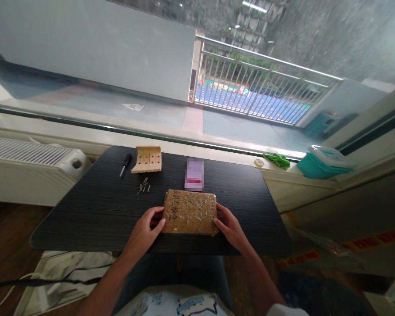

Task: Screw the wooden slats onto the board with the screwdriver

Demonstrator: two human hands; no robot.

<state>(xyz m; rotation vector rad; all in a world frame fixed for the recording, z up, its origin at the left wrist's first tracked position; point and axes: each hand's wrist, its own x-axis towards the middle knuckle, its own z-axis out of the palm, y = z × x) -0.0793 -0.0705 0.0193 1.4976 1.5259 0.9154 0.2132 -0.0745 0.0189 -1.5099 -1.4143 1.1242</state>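
A flat brown cardboard-coloured package with dark writing on its left end lies on the black table near the front edge. My left hand grips its left end, fingers curled round the edge. On the other end, my right hand holds the package the same way. Both hands are closed on it.
Further back on the table lie a slotted wooden block, a black-handled screwdriver, several small screws and a blurred card. A white radiator is at left. On the sill stand a teal box and a green item.
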